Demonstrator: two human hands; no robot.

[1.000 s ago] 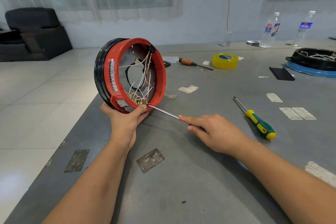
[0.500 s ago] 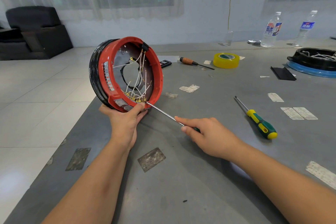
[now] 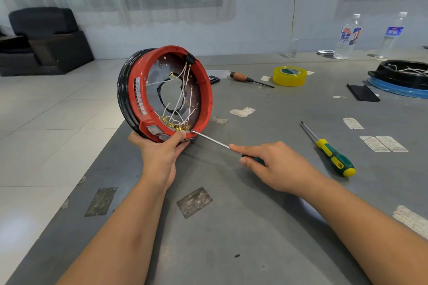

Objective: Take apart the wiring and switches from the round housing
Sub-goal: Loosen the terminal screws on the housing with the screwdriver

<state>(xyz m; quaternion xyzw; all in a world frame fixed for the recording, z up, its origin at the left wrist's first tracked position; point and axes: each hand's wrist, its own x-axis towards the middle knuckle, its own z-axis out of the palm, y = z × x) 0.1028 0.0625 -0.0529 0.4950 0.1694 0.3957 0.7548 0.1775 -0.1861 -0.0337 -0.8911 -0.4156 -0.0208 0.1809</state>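
The left hand [image 3: 162,152] has tipped the round housing [image 3: 164,92] farther upright while the right hand [image 3: 273,164] keeps gripping the screwdriver [image 3: 215,142], tip at the switches [image 3: 159,133], prying looks imminent.

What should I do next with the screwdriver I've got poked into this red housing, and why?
Probably ease the screwdriver tip under the nearest brass terminal and lever it off its switch. The tip already sits at the terminal row on the round housing's lower rim, your left hand steadies that rim, your right hand grips the handle, and the white wires are still attached.
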